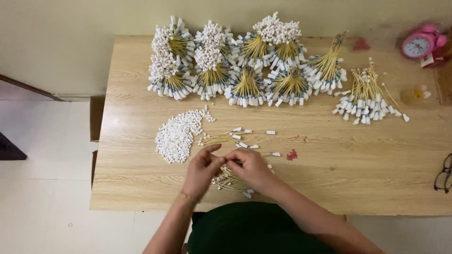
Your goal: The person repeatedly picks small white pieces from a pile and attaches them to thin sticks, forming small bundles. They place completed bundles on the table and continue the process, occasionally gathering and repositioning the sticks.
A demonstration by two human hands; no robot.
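Between hands [229, 164], yellow wires [227, 178]

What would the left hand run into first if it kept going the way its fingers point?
The left hand points right, toward the right hand. Their fingertips already look to be meeting over the small bunch of yellow wires, so it meets that hand first.

Hidden / cut off / too small to tell

Fingertips of left hand [202, 170] & right hand [250, 168] met over sth too small to make out; they covered part of the wire bunch [227, 180]. Glasses [443, 175] were cut by the right edge, counter [358, 174] too. Pink clock [420, 44] face was unreadable; small red bits [292, 154] unclear.
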